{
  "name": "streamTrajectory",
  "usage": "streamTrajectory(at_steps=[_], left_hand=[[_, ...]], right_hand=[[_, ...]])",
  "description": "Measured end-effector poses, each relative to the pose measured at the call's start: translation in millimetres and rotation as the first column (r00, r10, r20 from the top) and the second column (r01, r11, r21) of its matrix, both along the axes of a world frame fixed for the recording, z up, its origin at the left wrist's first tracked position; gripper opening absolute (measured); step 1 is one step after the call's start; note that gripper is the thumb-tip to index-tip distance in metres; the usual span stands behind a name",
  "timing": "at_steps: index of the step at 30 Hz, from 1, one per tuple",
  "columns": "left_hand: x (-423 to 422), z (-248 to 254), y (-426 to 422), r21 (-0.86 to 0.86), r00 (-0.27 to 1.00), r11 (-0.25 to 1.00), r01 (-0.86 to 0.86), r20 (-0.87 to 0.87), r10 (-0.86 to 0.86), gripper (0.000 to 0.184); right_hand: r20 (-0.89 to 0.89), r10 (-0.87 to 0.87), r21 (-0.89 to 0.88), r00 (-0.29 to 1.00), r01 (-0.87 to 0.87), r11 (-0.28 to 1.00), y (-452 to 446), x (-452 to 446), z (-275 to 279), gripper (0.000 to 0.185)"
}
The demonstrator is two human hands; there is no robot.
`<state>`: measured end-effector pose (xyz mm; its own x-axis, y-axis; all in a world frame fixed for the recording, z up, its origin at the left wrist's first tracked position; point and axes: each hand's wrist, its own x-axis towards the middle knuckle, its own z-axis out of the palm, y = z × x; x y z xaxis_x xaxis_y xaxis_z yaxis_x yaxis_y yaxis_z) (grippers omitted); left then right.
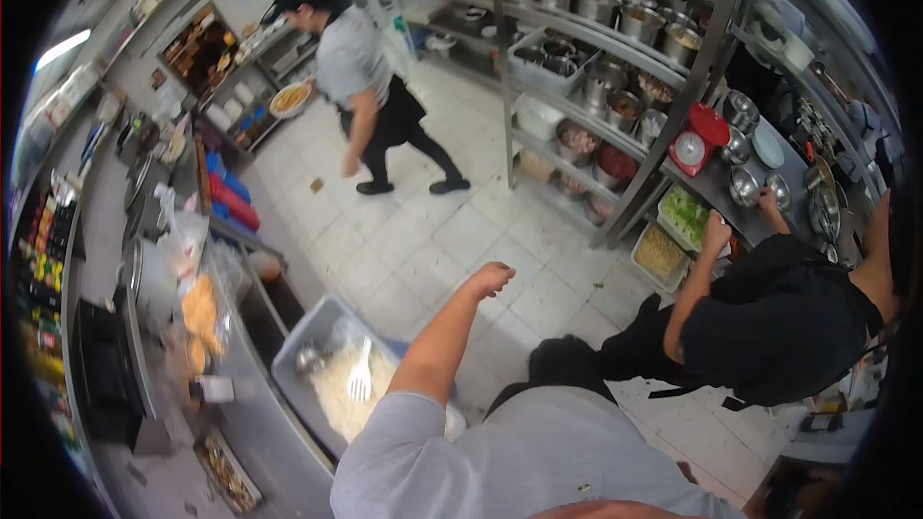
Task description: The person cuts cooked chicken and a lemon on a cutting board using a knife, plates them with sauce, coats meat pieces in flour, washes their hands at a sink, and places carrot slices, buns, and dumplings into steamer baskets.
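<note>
The wearer's left hand [494, 280] is extended forward above the tiled floor [452, 235], its fingers curled in toward the palm; whether anything small is enclosed cannot be told. The right hand is out of view, so its state cannot be determined. The nearest item to the left arm is a grey-blue plastic tub [312, 329], situated to the left of the forearm and partly hidden by the upper arm. It contains white, rice-like food [336, 404], on which lie a white slotted spatula [360, 380] and, by the tub wall, a metal utensil [309, 359]. Beside the tub, the steel worktop [264, 423] carries orange food [201, 317] on clear plastic, a small white container [213, 389] and a narrow tray [228, 471] of brownish pieces. To the right, a co-worker in black [769, 327] reaches toward steel bowls [744, 186] near a red kitchen scale [688, 149]; below are one container of chopped green leaves [685, 218] and another of pale yellowish food [661, 257]. Further off, a second co-worker [353, 62] in a grey top carries a plate of yellow food [289, 99]. The metal rack [508, 86] opposite holds steel pots [598, 6] and other food containers.
</note>
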<state>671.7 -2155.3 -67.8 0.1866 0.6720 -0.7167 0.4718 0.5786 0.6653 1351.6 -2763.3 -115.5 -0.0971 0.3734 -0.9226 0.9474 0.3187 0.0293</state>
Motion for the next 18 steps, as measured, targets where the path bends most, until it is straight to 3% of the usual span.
streamTrajectory(at_steps=[1,2,5,6,8,9,10,11,12,13,14,15,16,17,18], left_hand=[[-10,4,41,0.019,1.0,1.0,0.022,0.002,-0.022,0.058],[-25,5,78,0.067,0.994,0.996,-0.063,0.091,0.057,0.054],[-74,3,169,0.131,0.885,0.919,-0.372,0.349,0.308,0.047],[-93,-11,190,0.104,0.788,0.863,-0.495,0.471,0.395,0.047],[-130,-59,201,-0.131,0.42,0.635,-0.761,0.646,0.637,0.03],[-157,-85,193,0.189,0.831,0.828,-0.528,0.316,0.458,0.027],[-177,-104,179,0.283,0.956,0.926,-0.249,-0.083,0.282,0.032],[-195,-113,165,0.236,0.881,0.97,0.066,-0.471,0.055,0.044],[-211,-121,140,0.258,0.726,0.931,0.257,-0.688,-0.01,0.058],[-231,-135,121,0.243,0.748,0.947,0.21,-0.664,0.005,0.059],[-244,-129,99,0.181,0.806,0.982,0.055,-0.588,0.063,0.054],[-261,-121,77,0.148,0.889,0.988,-0.033,-0.447,0.097,0.055],[-275,-118,62,0.04,0.872,0.998,-0.04,-0.486,0.054,0.043],[-290,-117,50,-0.049,0.814,0.988,0.144,-0.562,-0.146,0.038],[-300,-95,38,0.154,0.791,0.974,0.168,-0.61,-0.04,0.038]], right_hand=[[-0.094,-0.04,0.033,0.995,0.043,0.999,-10,-18,3,0.035],[-0.006,-0.164,-0.099,0.986,0.163,0.982,-1,-46,3,0.041],[-0.033,-0.215,-0.084,0.976,0.212,0.974,69,-81,-13,0.038],[-0.035,-0.231,-0.071,0.972,0.228,0.971,104,-93,-27,0.037],[-0.06,-0.236,-0.034,0.97,0.235,0.971,187,-120,-55,0.035],[-0.078,-0.231,-0.01,0.97,0.231,0.973,233,-134,-69,0.035],[-0.109,-0.205,0.023,0.973,0.209,0.978,284,-148,-84,0.034],[-0.149,-0.157,0.067,0.976,0.168,0.984,340,-164,-101,0.033],[-0.196,-0.074,0.128,0.978,0.101,0.987,397,-182,-117,0.033],[-0.25,0.082,0.247,0.965,-0.018,0.969,453,-203,-134,0.032],[-0.382,-0.436,0.17,0.815,0.526,0.833,546,-222,-112,0.028],[-0.441,-0.859,-0.056,0.262,0.946,0.318,624,-253,-86,0.031],[-0.586,-0.459,0.243,0.668,0.685,0.687,695,-258,-147,0.025],[-0.51,-0.832,-0.135,0.218,0.935,0.327,785,-314,-72,0.015],[-0.61,-0.762,-0.144,0.217,0.916,0.376,857,-350,-57,0.021]])
